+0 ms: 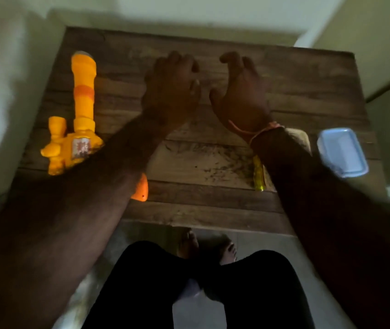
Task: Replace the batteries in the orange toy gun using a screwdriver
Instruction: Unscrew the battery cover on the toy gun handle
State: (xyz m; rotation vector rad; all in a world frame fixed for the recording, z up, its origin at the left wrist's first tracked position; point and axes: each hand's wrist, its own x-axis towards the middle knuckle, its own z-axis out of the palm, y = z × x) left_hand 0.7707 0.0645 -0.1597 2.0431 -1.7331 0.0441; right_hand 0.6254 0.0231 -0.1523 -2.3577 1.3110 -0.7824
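We noted both hands empty and loosely curled above the tabletop (213,162); the toy gun (79,115) lay left of the nearer left hand (172,91), barrel pointing away, the right hand (241,93) farther off.

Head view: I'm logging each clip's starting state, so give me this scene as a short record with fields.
surface: wooden table
orange toy gun: lying at the table's left, partly under the left forearm
screwdriver: yellow handle showing beside the right forearm
plastic container: right edge of the table
left hand: over the table, holds nothing
right hand: over the table, holds nothing
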